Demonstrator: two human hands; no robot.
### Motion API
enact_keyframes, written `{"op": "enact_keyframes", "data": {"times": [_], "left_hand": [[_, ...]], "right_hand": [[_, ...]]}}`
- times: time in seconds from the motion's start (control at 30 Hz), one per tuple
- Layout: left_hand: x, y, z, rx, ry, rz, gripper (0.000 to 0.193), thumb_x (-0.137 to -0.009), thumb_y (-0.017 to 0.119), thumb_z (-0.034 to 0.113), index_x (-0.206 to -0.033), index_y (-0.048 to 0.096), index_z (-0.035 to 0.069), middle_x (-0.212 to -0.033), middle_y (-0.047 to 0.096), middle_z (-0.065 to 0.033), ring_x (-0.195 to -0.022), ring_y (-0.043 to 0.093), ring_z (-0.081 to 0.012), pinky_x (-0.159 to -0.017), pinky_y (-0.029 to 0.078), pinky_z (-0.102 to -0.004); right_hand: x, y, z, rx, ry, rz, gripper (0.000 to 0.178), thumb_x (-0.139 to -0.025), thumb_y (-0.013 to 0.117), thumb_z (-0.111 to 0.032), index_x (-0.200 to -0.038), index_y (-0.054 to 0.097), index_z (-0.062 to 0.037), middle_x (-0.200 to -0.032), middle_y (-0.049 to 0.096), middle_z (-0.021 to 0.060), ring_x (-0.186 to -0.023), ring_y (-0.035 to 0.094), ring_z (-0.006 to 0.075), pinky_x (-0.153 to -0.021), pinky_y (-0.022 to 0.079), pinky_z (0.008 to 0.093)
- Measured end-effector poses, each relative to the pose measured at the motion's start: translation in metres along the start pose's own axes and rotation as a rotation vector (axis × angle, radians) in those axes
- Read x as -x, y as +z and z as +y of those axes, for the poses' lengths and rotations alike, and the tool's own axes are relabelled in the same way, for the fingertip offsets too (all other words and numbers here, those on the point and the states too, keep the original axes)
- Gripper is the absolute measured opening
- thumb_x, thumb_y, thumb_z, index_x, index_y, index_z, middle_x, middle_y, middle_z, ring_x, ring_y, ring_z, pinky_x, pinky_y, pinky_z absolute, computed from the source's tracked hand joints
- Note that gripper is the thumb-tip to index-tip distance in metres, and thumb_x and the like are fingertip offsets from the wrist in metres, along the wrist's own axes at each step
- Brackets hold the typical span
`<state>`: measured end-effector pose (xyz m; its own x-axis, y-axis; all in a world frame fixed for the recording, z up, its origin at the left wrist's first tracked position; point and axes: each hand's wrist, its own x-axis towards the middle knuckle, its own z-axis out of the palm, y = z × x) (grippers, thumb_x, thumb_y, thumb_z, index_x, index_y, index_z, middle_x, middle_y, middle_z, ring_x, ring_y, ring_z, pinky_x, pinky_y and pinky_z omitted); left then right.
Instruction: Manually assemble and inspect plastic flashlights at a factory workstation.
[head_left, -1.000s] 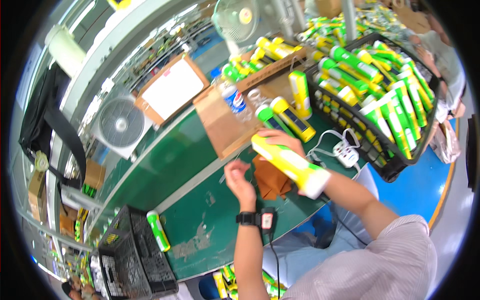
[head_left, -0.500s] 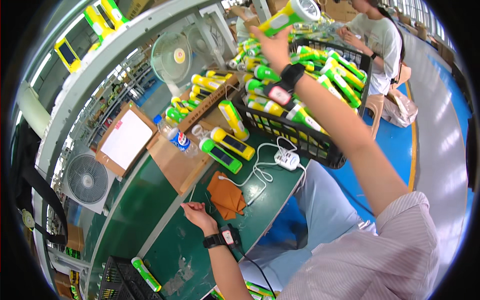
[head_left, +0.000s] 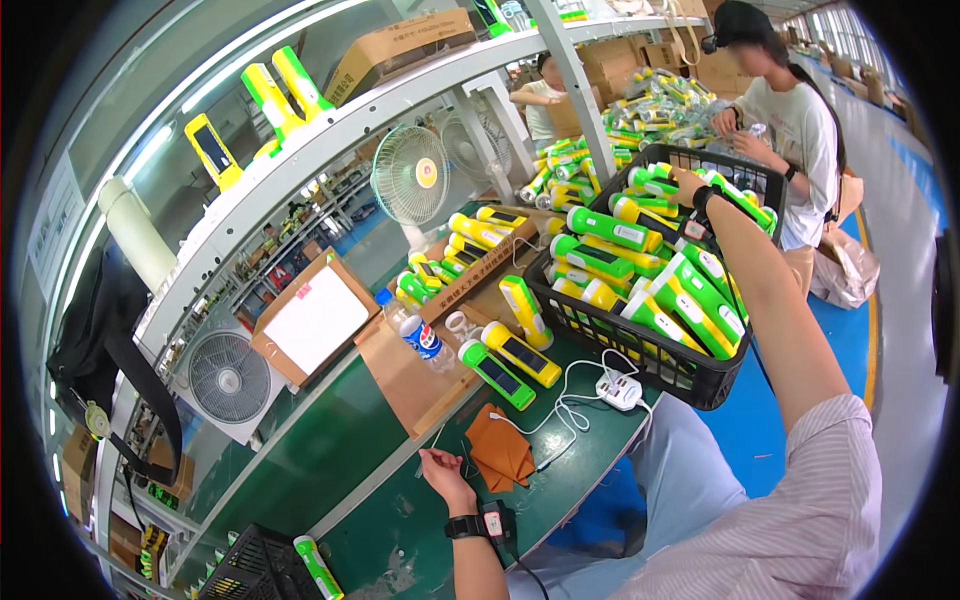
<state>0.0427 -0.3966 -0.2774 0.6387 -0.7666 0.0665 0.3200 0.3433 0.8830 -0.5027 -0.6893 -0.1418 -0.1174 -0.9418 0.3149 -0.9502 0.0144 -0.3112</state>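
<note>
Flashlights (head_left: 610, 230) in black crate (head_left: 690, 378)

Bench surroundings, fans and co-workers

White-bladed desk fan (head_left: 411, 175) with wire cage, a second fan (head_left: 468, 145) partly hidden behind it; grey round fan (head_left: 230, 375) in a pale square frame, lower down at left; near it, a cardboard panel (head_left: 312, 318) faced with white paper, pink mark near its top; clear bottle (head_left: 420, 336), blue cap, on brown board (head_left: 395, 385); white charging hub (head_left: 620, 391) with cables near bench edge; black bag (head_left: 100, 325) hanging far left; printed carton (head_left: 405, 50) on overhead shelf; co-worker (head_left: 805, 140) in white top, dark cap; pale plastic bag (head_left: 845, 265) on blue floor (head_left: 825, 345).
</note>
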Motion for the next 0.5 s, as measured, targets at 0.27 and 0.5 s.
{"op": "enact_keyframes", "data": {"times": [0.27,0.5], "left_hand": [[-0.006,0.011,-0.003,-0.011,-0.021,-0.006,0.035,-0.093,0.035,0.035,-0.070,0.042,0.010,-0.057,0.033,0.0024,-0.054,0.036,-0.0092,-0.054,0.036,-0.0254],[-0.005,0.003,-0.007,-0.087,-0.035,-0.026,0.031,-0.091,0.039,0.034,-0.073,0.046,0.010,-0.059,0.036,0.0031,-0.054,0.037,-0.0073,-0.054,0.037,-0.0241]], "right_hand": [[-0.019,0.008,0.003,0.319,0.203,-0.229,0.071,-0.072,0.051,-0.015,-0.134,0.024,-0.0376,-0.144,0.010,0.0099,-0.131,0.015,0.0305,-0.093,0.011,0.0683],[0.078,-0.074,-0.181,0.192,-0.387,0.408,0.049,-0.077,0.056,-0.025,-0.124,0.044,-0.0243,-0.136,0.030,0.0096,-0.126,0.023,0.0332,-0.092,0.013,0.0678]]}}
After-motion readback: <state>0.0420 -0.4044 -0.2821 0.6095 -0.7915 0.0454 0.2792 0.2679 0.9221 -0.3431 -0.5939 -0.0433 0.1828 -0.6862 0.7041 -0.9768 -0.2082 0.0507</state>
